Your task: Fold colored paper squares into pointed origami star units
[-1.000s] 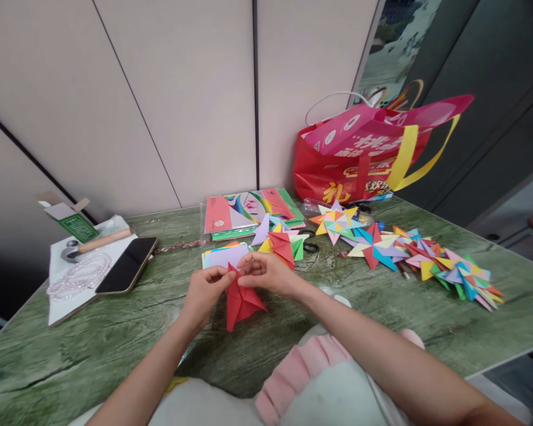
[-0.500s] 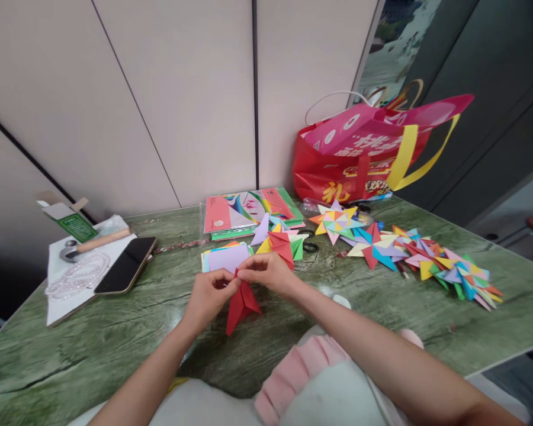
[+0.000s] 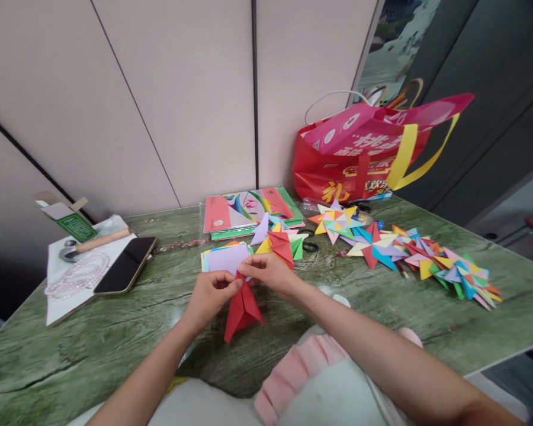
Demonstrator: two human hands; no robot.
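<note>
1. The left hand and the right hand both pinch the top of 1 red origami piece.
2. This piece is over the worktop, just in front of the stack of coloured paper squares.
3. Behind the right hand lie more folded pieces.

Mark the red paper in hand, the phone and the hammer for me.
Red paper point(image 3: 243, 309), head view: folded lower part.
Phone point(image 3: 125, 266), head view: dark screen.
Hammer point(image 3: 103, 241), head view: wooden handle.

table: was green, wood-grain
white board: lay on L side
paper packs: lay far, ctr
red bag: stood far R
folded stars: lay R, overlapping
</note>
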